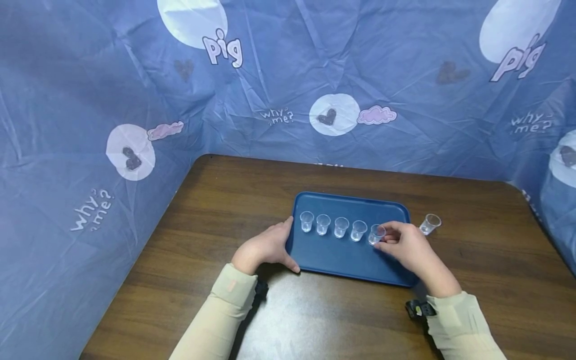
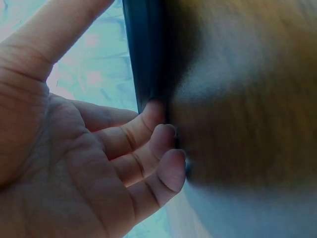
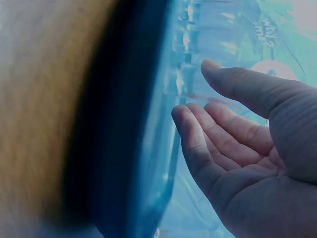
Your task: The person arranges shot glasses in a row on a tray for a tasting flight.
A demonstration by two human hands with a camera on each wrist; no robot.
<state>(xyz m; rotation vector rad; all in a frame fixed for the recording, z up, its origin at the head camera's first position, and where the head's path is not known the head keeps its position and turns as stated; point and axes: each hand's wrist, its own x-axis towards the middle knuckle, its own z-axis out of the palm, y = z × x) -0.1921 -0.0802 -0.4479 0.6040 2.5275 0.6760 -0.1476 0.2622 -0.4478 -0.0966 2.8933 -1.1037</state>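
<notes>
On the wooden table lies a blue tray [image 1: 342,260] with several small clear plastic cups standing on it in a row. My right hand [image 1: 407,245] pinches the rightmost cup [image 1: 374,237] of that row between thumb and fingers. In the right wrist view, the right hand [image 3: 237,134] is beside the tray's edge, the cup hard to make out. At the tray's left end, my left hand [image 1: 267,245] is spread against the corner, thumb by the near edge. The left wrist view shows the left hand's fingertips [image 2: 172,171] touching the tray's dark edge [image 2: 146,49].
Another clear cup [image 1: 430,224] stands tilted-looking on the table [image 1: 486,250], just right of the tray. Blue printed cloth [image 1: 288,75] hangs behind the table and along its sides.
</notes>
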